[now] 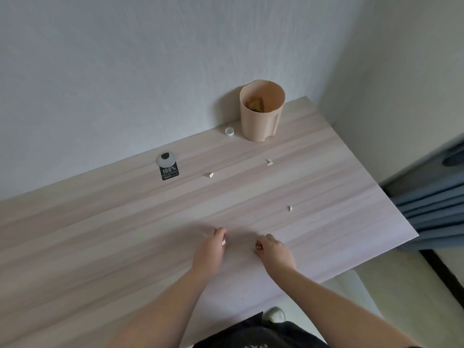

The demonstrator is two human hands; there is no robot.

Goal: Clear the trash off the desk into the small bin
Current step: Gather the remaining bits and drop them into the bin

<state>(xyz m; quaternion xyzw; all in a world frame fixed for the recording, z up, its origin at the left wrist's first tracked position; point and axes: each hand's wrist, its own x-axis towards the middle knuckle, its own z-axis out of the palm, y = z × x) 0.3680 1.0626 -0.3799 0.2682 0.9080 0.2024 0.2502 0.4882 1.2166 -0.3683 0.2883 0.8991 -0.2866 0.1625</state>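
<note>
We saw a pale wood-grain surface [125, 234], smooth and streaked lengthwise, set against a faintly textured grey wall [125, 71]. At its far edge stood the small bin [261, 116], a tapered beige tub with an uneven rim and a notch at its foot; something brown lay inside it. Just beside the bin, to its left, lay a small white bottle cap [229, 131]. Three tiny crumpled white scraps were scattered well apart across the surface: one [210, 175] near the middle, one [269, 162] toward the bin, one [290, 208] nearer the right edge. A round silver cable cover [165, 159] sat in the surface by the wall, touching a black sticker [170, 173] printed "100%". Our hands were low over the near part of the surface, close together but apart. The left hand [211, 249] was curled, its fingers [220, 233] bent in around a small whitish scrap [223, 242] that showed at the thumb side. The right hand [275, 251] was also curled, fingertips drawn together on a small dark bit [258, 246]; what it was we could not tell. Nothing lay between our hands and the bin except the scraps. Blue curtain folds [431, 209] hung past the right edge, and a pale shoe [275, 314] showed on the floor below.
</note>
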